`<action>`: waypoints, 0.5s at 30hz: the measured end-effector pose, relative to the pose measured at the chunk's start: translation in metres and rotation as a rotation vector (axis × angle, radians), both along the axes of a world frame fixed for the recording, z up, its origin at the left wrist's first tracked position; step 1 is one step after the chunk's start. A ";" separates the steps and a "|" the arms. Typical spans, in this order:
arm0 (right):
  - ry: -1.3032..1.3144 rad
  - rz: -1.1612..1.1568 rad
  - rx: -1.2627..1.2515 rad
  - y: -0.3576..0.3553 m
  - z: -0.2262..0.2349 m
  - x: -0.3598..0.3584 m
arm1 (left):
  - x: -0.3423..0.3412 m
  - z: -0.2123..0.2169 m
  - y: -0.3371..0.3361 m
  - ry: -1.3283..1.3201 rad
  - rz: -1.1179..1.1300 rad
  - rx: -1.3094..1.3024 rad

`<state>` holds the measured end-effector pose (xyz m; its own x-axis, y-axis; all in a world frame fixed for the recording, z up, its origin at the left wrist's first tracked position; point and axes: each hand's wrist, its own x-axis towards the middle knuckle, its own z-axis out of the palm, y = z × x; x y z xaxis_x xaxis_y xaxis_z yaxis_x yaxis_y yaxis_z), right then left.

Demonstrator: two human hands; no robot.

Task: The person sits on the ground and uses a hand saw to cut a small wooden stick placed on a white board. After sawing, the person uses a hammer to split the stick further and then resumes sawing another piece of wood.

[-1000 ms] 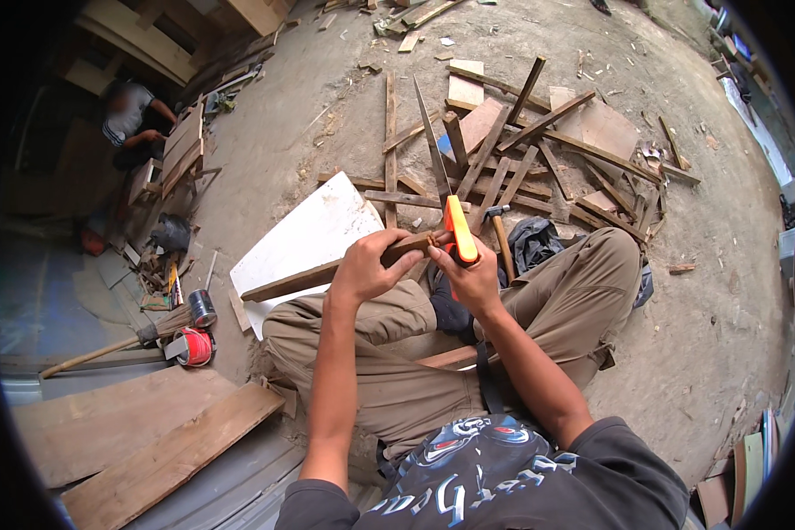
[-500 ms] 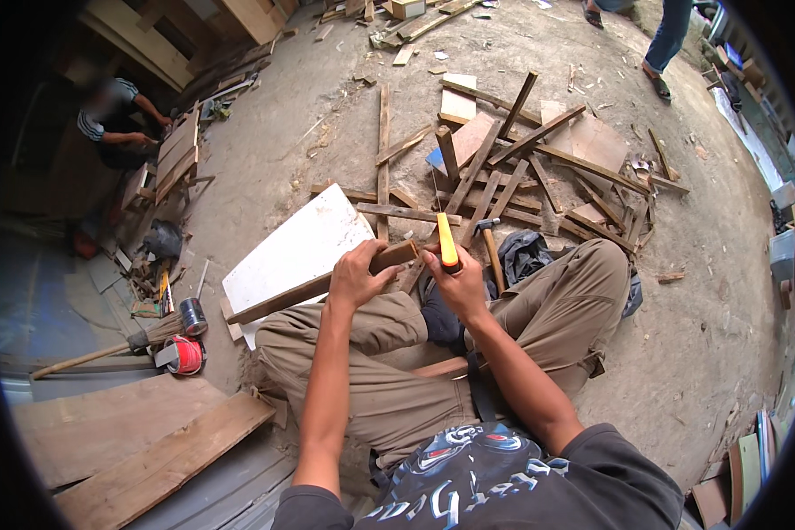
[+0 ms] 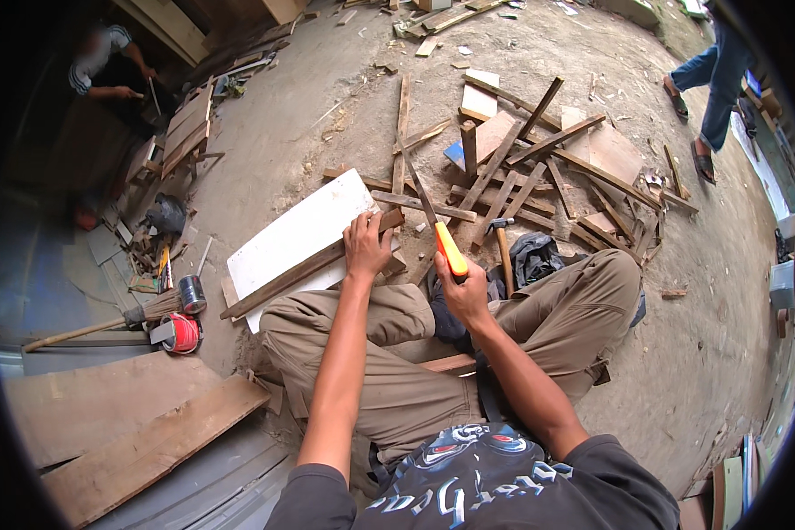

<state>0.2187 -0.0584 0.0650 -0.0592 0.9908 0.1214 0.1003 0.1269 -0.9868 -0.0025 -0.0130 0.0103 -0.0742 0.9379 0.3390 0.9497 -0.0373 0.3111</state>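
Note:
My left hand (image 3: 367, 246) is closed over a long wooden strip (image 3: 300, 284), near its far right end. The strip lies slanted along a white board (image 3: 293, 237), above my crossed left leg. In my right hand (image 3: 464, 293) is a handsaw (image 3: 450, 251) with a yellow-orange handle, my fingers wrapped round the grip. Its narrow, tapering blade points up and away, leaning left, apart from the strip's end. A hammer (image 3: 504, 253) with a wooden handle stands tilted just beyond my right hand, beside a black plastic bag (image 3: 536, 257).
A pile of wooden strips and boards (image 3: 548, 168) spreads ahead. To the left are a broom (image 3: 155, 308), a red-wrapped spool (image 3: 183, 334), a can (image 3: 192, 294) and planks (image 3: 150, 450). A seated person (image 3: 110, 71) works far left; another person's legs (image 3: 715, 88) are far right.
My left hand has shifted on the strip, its fingers now lying over the top. The saw has turned from nearly edge-on to leaning left, away from the strip's end. The person at right has stepped.

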 end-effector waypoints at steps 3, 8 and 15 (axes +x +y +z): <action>0.007 0.032 -0.008 -0.001 -0.004 -0.004 | 0.003 -0.008 0.005 0.014 0.006 0.053; -0.018 0.066 0.034 -0.005 -0.008 -0.009 | 0.012 -0.015 0.008 0.045 0.036 0.089; 0.014 0.107 -0.018 -0.001 -0.010 -0.018 | 0.023 -0.019 0.001 0.169 0.079 0.149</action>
<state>0.2002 -0.0589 0.0547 -0.1629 0.9810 0.1054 0.0734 0.1186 -0.9902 0.0204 -0.0122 -0.0089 -0.0755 0.8701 0.4870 0.9896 0.0054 0.1438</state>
